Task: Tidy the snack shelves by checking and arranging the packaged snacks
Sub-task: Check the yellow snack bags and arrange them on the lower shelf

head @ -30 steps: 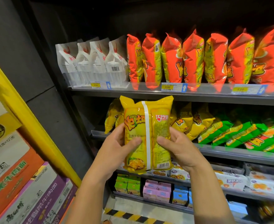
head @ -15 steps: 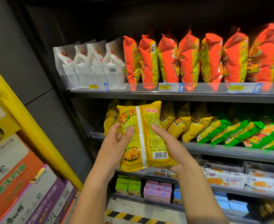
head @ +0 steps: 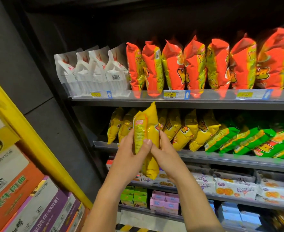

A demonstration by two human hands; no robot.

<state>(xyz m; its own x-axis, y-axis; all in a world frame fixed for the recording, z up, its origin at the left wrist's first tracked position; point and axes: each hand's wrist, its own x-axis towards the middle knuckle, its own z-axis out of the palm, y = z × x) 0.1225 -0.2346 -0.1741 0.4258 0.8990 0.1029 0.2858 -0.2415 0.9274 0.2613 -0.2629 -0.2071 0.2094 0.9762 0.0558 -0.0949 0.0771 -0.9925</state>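
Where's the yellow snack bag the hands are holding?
Head view, left of centre: the yellow snack bag is held between the left hand and right hand, in front of the row of yellow bags.

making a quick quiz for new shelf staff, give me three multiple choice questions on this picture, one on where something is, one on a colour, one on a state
1. Where do the white bags stand?
A. left end of the top shelf
B. middle shelf
C. floor

2. What colour is the held snack bag?
A. green
B. white
C. yellow

3. How is that bag held?
A. by one hand alone
B. by both hands
C. lying loose on a shelf

Answers:
1 A, they stand left of the orange bags.
2 C, its wrapper is yellow.
3 B, the left hand and the right hand both curl their fingers round it.
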